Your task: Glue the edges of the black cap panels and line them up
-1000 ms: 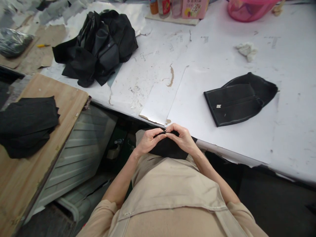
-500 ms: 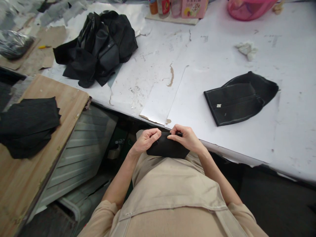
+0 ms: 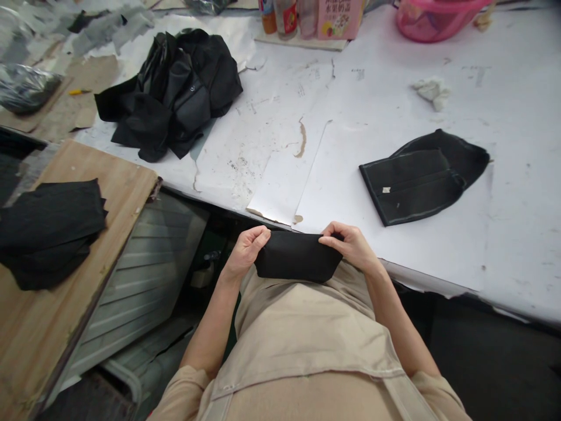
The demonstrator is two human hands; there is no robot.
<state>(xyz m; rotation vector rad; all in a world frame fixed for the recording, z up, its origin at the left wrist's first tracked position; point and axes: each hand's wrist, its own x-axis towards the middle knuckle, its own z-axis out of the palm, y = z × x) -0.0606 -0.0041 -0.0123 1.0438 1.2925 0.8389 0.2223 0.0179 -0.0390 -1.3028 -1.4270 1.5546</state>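
Note:
A black piece of fabric point(image 3: 298, 257) is stretched between my two hands, over my lap at the table's front edge. My left hand point(image 3: 250, 248) pinches its upper left corner between thumb and fingers. At the upper right corner, my right hand point(image 3: 350, 242) grips the same piece, thumb and index finger pressed together. Beyond my right hand, a sewn black piece point(image 3: 421, 178) with a small pale tag lies flat on the white table point(image 3: 337, 199).
A crumpled black fabric pile point(image 3: 175, 93) lies at the back left. Folded black pieces point(image 3: 52, 225) rest on a wooden board point(image 3: 127, 187) at the left. Bottles point(image 3: 287, 17), a pink box point(image 3: 339, 19), a pink basin point(image 3: 438, 20) and a white scrap point(image 3: 432, 92) are farther back.
My hands have moved apart along the fabric's upper edge, the left one leftward and the right one rightward. The black fabric is now spread wider between them.

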